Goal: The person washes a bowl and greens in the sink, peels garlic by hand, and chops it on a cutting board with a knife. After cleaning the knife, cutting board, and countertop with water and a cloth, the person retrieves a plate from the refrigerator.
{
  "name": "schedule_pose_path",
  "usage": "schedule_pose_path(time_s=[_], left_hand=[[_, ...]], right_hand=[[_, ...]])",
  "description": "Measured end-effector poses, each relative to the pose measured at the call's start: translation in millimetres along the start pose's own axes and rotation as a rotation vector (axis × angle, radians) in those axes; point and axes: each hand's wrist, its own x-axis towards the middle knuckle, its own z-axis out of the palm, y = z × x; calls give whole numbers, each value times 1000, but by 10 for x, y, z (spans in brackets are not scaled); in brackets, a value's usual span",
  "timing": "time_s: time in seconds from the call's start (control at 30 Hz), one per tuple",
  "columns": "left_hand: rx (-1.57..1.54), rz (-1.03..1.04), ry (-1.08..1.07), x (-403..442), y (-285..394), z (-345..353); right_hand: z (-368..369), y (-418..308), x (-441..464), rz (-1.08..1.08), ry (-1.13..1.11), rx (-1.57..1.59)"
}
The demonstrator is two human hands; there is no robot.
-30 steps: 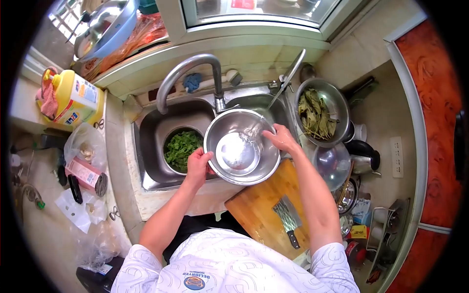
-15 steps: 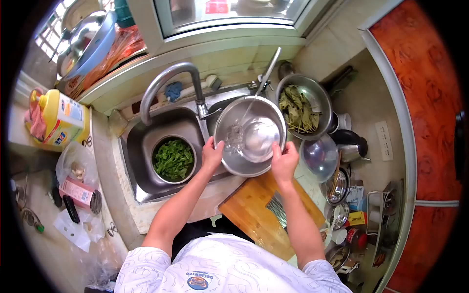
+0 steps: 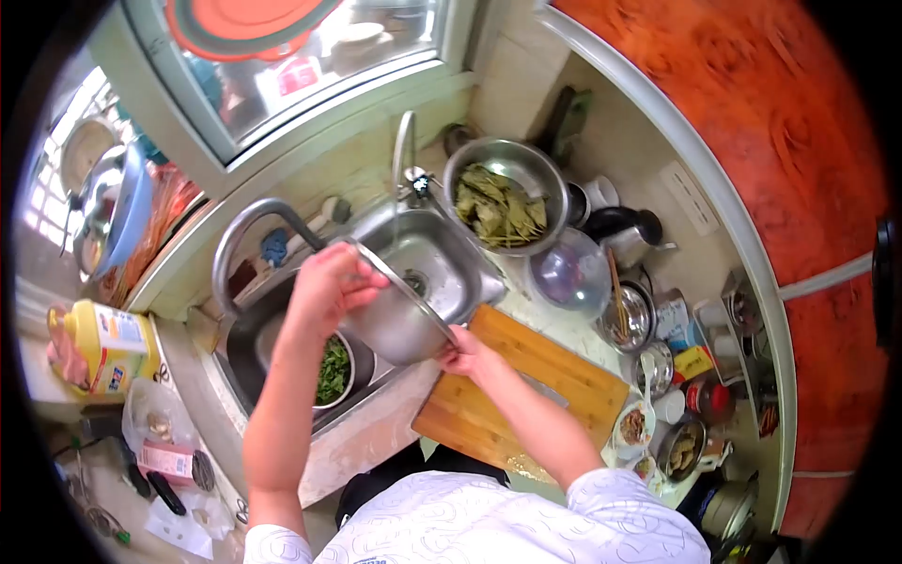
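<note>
A steel bowl [image 3: 399, 324] is tilted steeply on its side, its opening facing the right sink basin [image 3: 442, 254]. My left hand [image 3: 331, 284] is closed on its upper left rim. My right hand [image 3: 467, 352] grips the rim at the lower right, above the corner of the cutting board [image 3: 526, 376]. A thin stream of water falls from the slim tap [image 3: 404, 155] into the right basin. Behind the bowl, a pot of green leaves [image 3: 334, 371] stands in the left basin, partly hidden by my left forearm and the bowl.
The large curved faucet [image 3: 246, 221] arches over the left basin. A steel pot with dried leaves [image 3: 503, 207] stands right of the sink, near a clear lid [image 3: 570, 270] and a kettle [image 3: 634, 235]. Small bowls and jars line the right counter. A yellow jug [image 3: 108, 348] is at the left.
The bowl has gone from nearly level to steeply tilted and shifted left. My left hand has risen with its rim, and my right hand has moved left and down. The view has turned.
</note>
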Motion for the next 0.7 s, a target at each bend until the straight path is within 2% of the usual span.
schedule_pose_path(time_s=[0.07, 0.13, 0.27, 0.33, 0.4, 0.47, 0.5, 0.53, 0.6, 0.67, 0.7], left_hand=[[-29, -46, 5, -36, 173, 189], [-48, -47, -17, -153, 272, 293], [-189, -72, -78, -279, 221, 52], [-201, -62, -74, -338, 181, -67], [-249, -40, -6, -358, 49, -229], [-271, -51, 44, -348, -138, -424], [-245, -61, 67, -328, -234, -522], [-197, -51, 115, -280, -370, -645], [-170, -138, 226, -184, -650, -885], [-75, -126, 306, -135, -992, -1009], [-53, -117, 307, -139, -1149, -1027]], right_hand=[[-62, 129, 192, 128, -121, 118], [-21, 255, 243, 244, -142, 149], [130, 350, 177, 255, -156, 57], [108, 301, 247, 137, -17, -50], [63, 267, 231, 134, -24, -59], [19, 227, 194, 50, 140, -179], [117, 213, 93, -90, 315, -225], [169, 198, 18, -95, 324, -216], [231, 156, -72, -419, 478, -246], [200, 145, -60, -503, 549, -317], [139, 149, -5, -618, 557, -426]])
